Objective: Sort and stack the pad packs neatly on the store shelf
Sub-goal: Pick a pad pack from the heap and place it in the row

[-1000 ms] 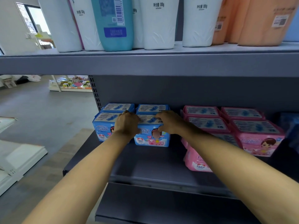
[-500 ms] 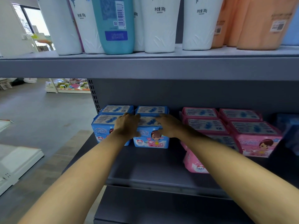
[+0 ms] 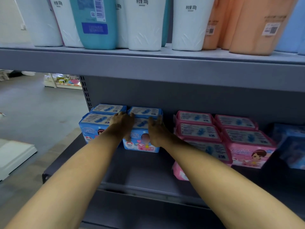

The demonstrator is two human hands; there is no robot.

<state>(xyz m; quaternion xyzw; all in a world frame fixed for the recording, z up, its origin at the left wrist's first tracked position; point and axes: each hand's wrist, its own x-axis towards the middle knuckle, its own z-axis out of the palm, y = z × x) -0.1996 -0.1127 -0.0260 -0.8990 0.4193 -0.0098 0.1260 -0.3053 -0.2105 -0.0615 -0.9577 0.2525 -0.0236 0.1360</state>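
Reached forward with both bare forearms, nearly straight and converging, into the lower shelf (image 3: 148,176) toward one blue pad pack (image 3: 142,142) at the front of the blue group. Laid the left hand (image 3: 122,125) palm down over that pack's left top edge, fingers fairly straight and pointing to the back of the shelf, thumb hanging down the pack's front left side; pressed rather than clearly gripped. Set the right hand (image 3: 156,129) on the same pack's right side, fingers spread and extended upward along its top right corner, palm against the side, not curled round it. Stood between the two hands, upright on the shelf, printed face forward. Just left of that pack, touching or nearly so: another blue pack (image 3: 94,125), partly hidden by the left wrist. Behind that pack, against the back panel: two more blue packs (image 3: 144,111) side by side. Right of that pack, a little apart: stacked pink packs (image 3: 247,142), with one pink pack (image 3: 179,173) lower and forward, tilted behind the right forearm. Above that pack, on the upper shelf (image 3: 148,68): white, teal and orange bottles (image 3: 144,25) in a row.
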